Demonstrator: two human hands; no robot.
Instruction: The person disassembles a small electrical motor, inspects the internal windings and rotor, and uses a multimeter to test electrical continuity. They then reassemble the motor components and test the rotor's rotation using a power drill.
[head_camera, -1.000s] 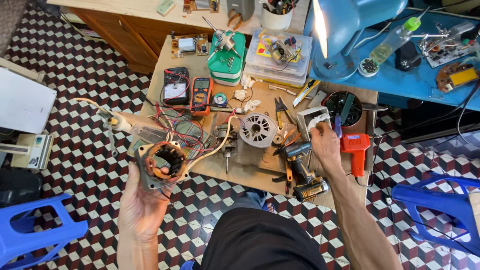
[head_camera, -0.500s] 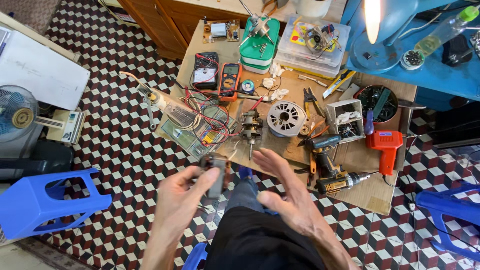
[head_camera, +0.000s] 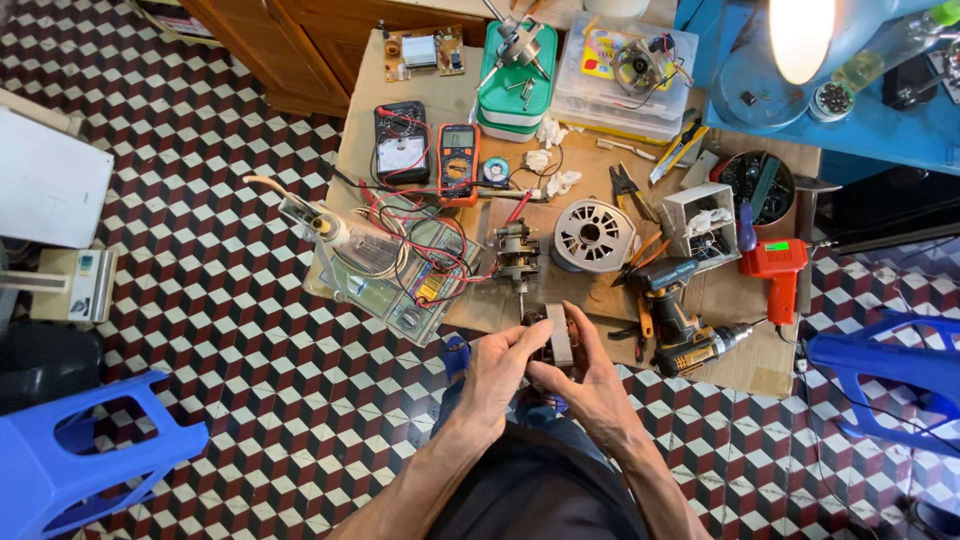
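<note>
Both my hands grip a small motor part at the near edge of the low wooden bench.

My left hand (head_camera: 497, 372) and right hand (head_camera: 590, 385) close around the motor stator (head_camera: 553, 335) (grey metal, mostly hidden by my fingers), held over my lap just in front of the bench (head_camera: 760, 365). Right behind it stands a rotor on its shaft (head_camera: 517, 255), with the white fan housing (head_camera: 592, 235) beside that. A cordless drill (head_camera: 680, 325) lies just right of my hands, the orange tool (head_camera: 775, 268) beyond. Red wires (head_camera: 425, 250) sprawl over a clear tray to the left, near two multimeters (head_camera: 430, 150). A blue stool (head_camera: 75, 455) stands on the checkered floor (head_camera: 250, 380).
</note>
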